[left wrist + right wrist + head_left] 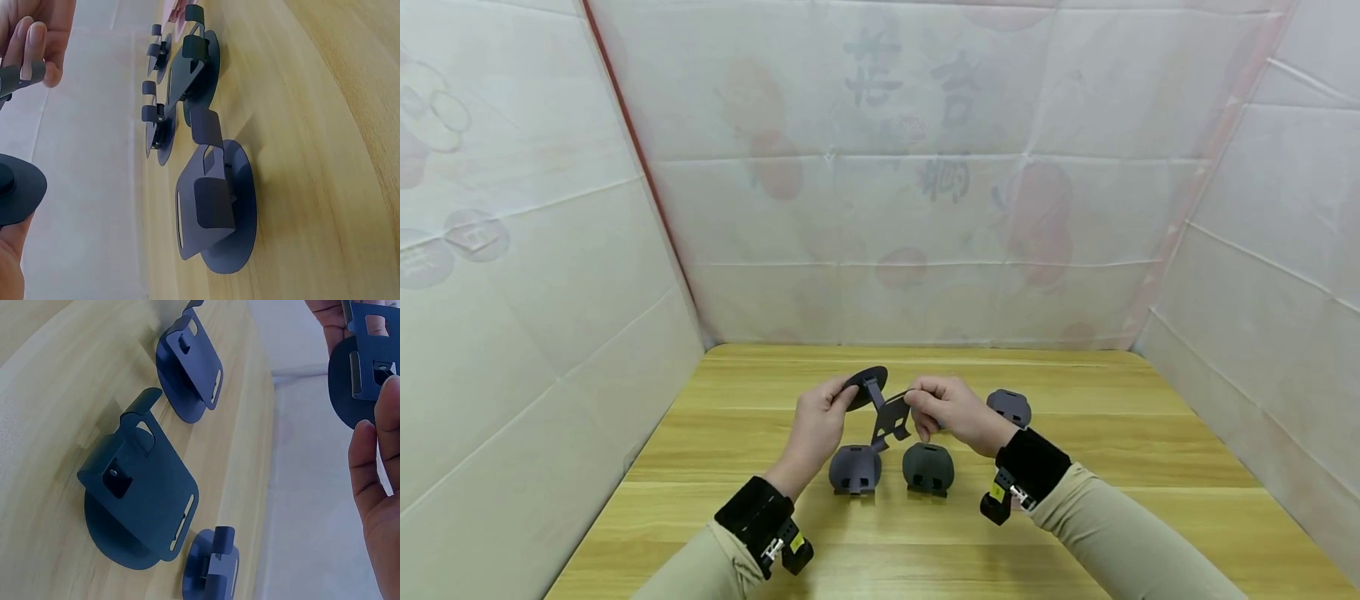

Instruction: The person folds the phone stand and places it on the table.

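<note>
A dark folding phone stand (892,414) is held up above the table between both hands. My left hand (822,419) grips its round base (20,190) at the rim, thumb on one face. With thumb and fingers, my right hand (953,412) pinches the edge of its slotted, hooked plate (370,350). An arm joins base and plate, which stand apart at an angle. Below the hands, a purple-grey phone stand (855,467) and a dark green phone stand (928,467) rest on the table, plates leaning back.
Another purple-grey phone stand (1009,406) stands at the back right. One more grey stand (160,125) is mostly hidden behind my right hand in the head view. A pink object (177,12) shows partly in the left wrist view. Patterned sheeting (880,217) walls the wooden table (745,392).
</note>
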The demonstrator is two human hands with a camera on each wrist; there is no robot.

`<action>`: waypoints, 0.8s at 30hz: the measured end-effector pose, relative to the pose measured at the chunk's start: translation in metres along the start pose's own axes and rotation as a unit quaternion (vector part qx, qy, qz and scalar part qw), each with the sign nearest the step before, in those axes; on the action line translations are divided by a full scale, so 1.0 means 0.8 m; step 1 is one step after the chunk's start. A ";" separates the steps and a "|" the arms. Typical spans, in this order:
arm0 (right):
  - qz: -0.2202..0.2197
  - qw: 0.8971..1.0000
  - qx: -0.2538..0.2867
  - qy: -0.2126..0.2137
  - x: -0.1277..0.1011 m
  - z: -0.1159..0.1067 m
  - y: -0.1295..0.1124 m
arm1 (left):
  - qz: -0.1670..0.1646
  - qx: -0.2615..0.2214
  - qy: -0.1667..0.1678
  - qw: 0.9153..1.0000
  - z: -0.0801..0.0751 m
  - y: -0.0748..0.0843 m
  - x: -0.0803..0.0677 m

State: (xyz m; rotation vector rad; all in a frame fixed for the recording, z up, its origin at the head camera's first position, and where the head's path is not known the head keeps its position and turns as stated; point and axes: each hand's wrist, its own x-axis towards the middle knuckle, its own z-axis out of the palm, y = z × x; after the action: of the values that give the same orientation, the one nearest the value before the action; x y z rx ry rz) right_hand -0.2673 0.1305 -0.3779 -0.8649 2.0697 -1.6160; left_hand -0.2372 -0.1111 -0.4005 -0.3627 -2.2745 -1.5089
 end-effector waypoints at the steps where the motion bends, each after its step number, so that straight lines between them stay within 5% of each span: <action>1: 0.001 1.000 0.003 0.000 0.000 0.000 0.000 | 0.003 0.002 0.001 1.000 0.000 0.001 0.000; 10: -0.010 1.000 0.002 0.001 0.002 0.000 0.005 | 0.040 0.024 0.011 0.999 0.001 0.005 -0.003; 24: -0.007 1.000 0.016 0.004 0.004 0.002 0.004 | 0.153 0.088 0.014 0.984 0.006 0.016 -0.009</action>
State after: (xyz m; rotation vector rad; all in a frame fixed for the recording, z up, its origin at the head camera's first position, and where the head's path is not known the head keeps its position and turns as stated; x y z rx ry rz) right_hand -0.2692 0.1277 -0.3815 -0.8662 2.0414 -1.6579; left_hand -0.2262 -0.1017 -0.3950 -0.6032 -2.1888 -1.1461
